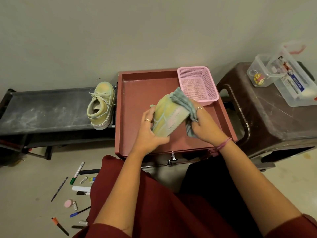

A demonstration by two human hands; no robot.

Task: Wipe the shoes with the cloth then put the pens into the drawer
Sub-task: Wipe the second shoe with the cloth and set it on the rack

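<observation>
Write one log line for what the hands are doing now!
step: wiping shoe | left hand: holds shoe | right hand: grips cloth | pens: on floor

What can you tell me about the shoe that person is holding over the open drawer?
The shoe is a pale yellow-green sneaker with lighter seams and a thick, pinkish-white sole. It is tipped on its side, sole facing right, toe pointing away, held above the open reddish drawer. The left hand grips its heel end. The right hand presses a grey-blue cloth against the sole and over the toe. It looks like canvas or suede. Its laces are not visible.
</observation>
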